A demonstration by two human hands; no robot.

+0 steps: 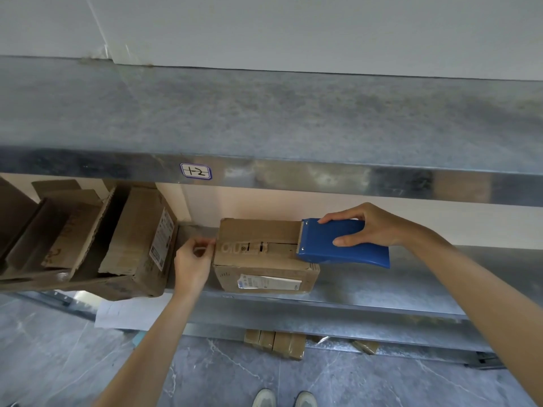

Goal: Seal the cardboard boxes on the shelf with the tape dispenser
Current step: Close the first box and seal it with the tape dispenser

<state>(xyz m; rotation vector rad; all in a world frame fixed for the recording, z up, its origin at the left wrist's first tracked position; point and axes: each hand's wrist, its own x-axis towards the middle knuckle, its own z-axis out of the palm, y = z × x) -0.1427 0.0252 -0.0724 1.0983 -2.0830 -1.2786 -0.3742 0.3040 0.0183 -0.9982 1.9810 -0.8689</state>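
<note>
A small cardboard box with a white label on its front stands on the middle metal shelf. My right hand grips a blue tape dispenser, whose toothed front edge lies on the right part of the box top. A strip of clear tape runs from the dispenser leftward across the top. My left hand is at the box's left edge, with its fingers pinching the tape end against that edge.
To the left on the same shelf lie larger cardboard boxes, some with open flaps, overhanging the shelf front. The upper shelf carries a label reading 1-2. Small brown packs lie on the floor beneath, near my shoes.
</note>
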